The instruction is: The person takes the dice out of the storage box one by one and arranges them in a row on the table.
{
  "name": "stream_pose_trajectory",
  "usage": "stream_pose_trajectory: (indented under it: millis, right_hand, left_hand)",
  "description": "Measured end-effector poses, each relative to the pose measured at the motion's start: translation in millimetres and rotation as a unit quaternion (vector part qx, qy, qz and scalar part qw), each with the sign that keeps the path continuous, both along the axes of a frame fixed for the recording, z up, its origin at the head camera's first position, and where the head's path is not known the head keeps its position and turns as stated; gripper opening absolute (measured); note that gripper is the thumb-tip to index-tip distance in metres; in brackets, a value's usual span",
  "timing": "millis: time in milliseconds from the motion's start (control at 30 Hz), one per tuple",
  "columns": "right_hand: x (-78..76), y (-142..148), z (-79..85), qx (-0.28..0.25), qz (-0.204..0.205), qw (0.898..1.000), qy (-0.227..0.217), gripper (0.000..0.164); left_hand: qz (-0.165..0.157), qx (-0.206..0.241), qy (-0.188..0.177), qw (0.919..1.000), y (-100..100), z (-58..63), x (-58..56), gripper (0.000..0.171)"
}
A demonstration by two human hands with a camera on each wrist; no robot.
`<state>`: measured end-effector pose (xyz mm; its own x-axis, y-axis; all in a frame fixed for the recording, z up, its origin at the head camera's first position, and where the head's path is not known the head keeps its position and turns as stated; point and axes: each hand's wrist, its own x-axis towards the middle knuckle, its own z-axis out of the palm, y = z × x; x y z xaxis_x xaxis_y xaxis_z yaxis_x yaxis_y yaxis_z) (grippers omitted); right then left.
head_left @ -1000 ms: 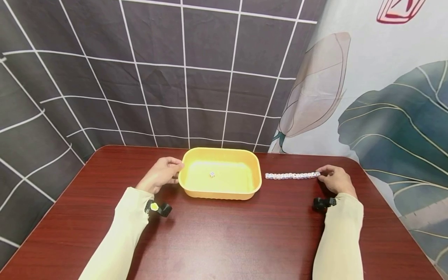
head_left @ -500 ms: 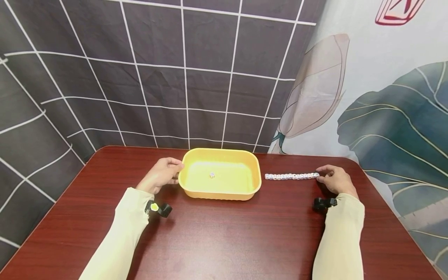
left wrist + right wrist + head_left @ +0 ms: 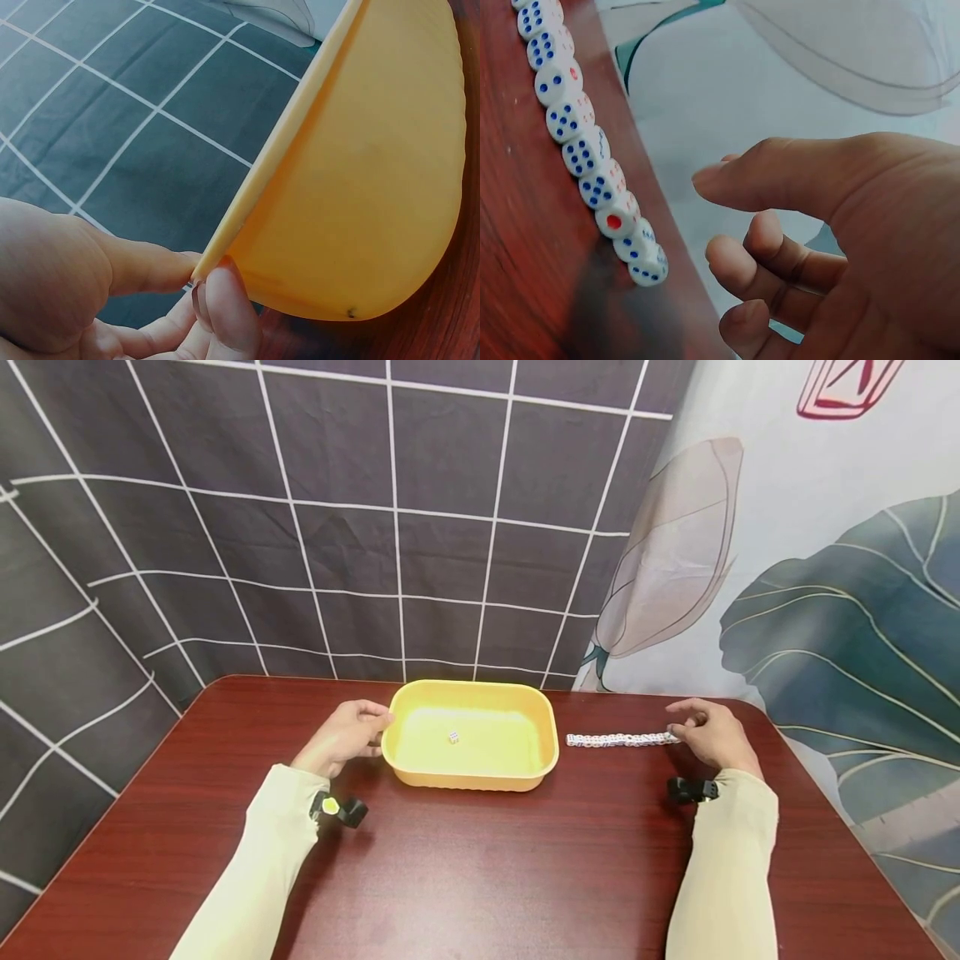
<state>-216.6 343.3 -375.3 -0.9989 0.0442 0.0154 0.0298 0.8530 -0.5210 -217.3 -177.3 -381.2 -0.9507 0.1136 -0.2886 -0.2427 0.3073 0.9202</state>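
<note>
My left hand [image 3: 345, 735] pinches the left rim of a yellow plastic basin [image 3: 468, 781], thumb on one face and fingers on the other, as the left wrist view shows. A single white die [image 3: 453, 737] lies on the basin's floor. To the right of the basin, a long straight row of white dice [image 3: 618, 740] with blue and red dots lies on the table. My right hand [image 3: 712, 735] hovers at the row's right end. In the right wrist view its thumb and loosely bent fingers [image 3: 731, 262] hold nothing and stand apart from the end die [image 3: 649, 268].
The reddish-brown wooden table [image 3: 480, 868] runs back to a dark grey cloth with a white grid [image 3: 442, 552]. A pale cloth with leaf patterns [image 3: 847, 610] hangs behind its right side. A black wrist camera [image 3: 692, 790] sits on the right sleeve.
My right hand has come off the right end of the dice row, rising slightly and shifting a little left. The left hand, basin and single die have stayed put.
</note>
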Motion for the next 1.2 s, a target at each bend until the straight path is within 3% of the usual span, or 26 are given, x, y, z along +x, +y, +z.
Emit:
stream_pose_trajectory:
  millis: [500, 767, 1200]
  right_hand:
    - [-2.1, -30, 15.7, -0.023, 0.015, 0.999, 0.047, 0.037]
    - [-8.4, -49, 21.1, -0.037, 0.045, 0.996, 0.073, 0.032]
    - [-16.6, -85, 24.6, -0.060, 0.074, 0.993, 0.073, 0.032]
  left_hand:
    - [0.002, -0.004, 0.002, 1.0000, 0, -1.0, 0.1, 0.036]
    - [0.002, -0.003, 0.002, 1.0000, 0, -0.7, 0.1, 0.036]
    - [-0.001, 0.000, 0.002, 1.0000, 2, 0.9, 1.5, 0.036]
